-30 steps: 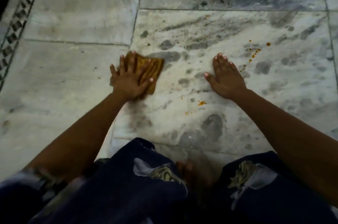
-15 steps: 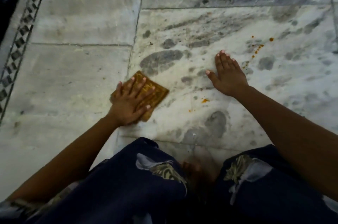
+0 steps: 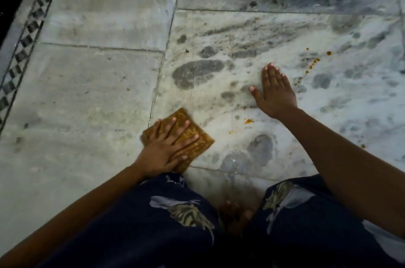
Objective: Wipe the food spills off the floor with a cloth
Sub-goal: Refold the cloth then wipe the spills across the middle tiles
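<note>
My left hand (image 3: 167, 148) presses flat on a folded brown-yellow cloth (image 3: 197, 145) lying on the marble floor (image 3: 98, 92), just ahead of my left knee. My right hand (image 3: 276, 92) rests flat on the floor with fingers together, holding nothing. A small orange food spill (image 3: 248, 121) lies between the two hands, to the right of the cloth. A trail of orange drops (image 3: 312, 63) dots the tile to the right of my right hand.
My knees in dark blue patterned fabric (image 3: 179, 219) fill the bottom of the view, with my toes (image 3: 235, 213) between them. A patterned border strip (image 3: 26, 37) runs along the left edge of the floor. Grey blotches mark the right-hand tile.
My left hand has dragged the cloth across the floor toward my knees. My right hand has stayed planted in the same spot.
</note>
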The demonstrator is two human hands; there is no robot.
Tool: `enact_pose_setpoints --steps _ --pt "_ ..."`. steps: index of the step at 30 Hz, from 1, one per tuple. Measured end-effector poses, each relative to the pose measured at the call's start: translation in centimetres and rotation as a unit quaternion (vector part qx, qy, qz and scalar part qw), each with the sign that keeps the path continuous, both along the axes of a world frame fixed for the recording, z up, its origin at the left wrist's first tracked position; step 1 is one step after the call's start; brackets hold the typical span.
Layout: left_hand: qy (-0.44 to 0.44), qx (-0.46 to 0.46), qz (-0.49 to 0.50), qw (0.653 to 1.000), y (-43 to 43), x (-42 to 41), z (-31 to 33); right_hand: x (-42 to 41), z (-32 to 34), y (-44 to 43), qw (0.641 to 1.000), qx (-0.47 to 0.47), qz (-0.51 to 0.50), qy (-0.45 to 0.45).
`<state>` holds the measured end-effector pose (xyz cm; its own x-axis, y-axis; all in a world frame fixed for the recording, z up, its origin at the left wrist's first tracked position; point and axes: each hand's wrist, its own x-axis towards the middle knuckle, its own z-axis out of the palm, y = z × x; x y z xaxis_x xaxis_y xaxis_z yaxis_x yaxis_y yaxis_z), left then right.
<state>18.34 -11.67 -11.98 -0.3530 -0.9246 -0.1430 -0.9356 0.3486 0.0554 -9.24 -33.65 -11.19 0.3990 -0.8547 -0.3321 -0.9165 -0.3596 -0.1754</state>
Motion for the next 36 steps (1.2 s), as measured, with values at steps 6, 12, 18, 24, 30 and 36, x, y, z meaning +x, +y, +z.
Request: enact_pose_setpoints --steps 6,12,18,24,30,36 --pt "0.021 0.027 0.226 0.974 -8.2 0.9 0.6 -0.4 0.4 -0.5 1.000 0.010 0.019 0.016" --pt "-0.017 0.043 0.135 0.990 -10.8 -6.8 0.9 -0.7 1.6 -1.0 0.999 0.027 0.021 0.004" --pt "0.012 -0.019 -0.001 1.000 -6.4 -5.8 -0.1 -4.3 2.2 -0.2 1.000 -0.022 -0.015 -0.016" --pt "0.027 0.049 0.201 0.978 -15.4 -9.7 0.3 -11.7 2.2 2.1 0.994 -0.044 -0.100 0.020" --pt "0.032 0.022 0.099 0.994 -11.4 -15.5 0.4 -16.0 1.4 3.2 0.979 0.021 -0.202 0.026" --pt "0.011 0.038 0.152 0.988 -10.4 -12.0 0.5 -15.8 0.5 3.7 0.975 0.022 -0.221 -0.003"
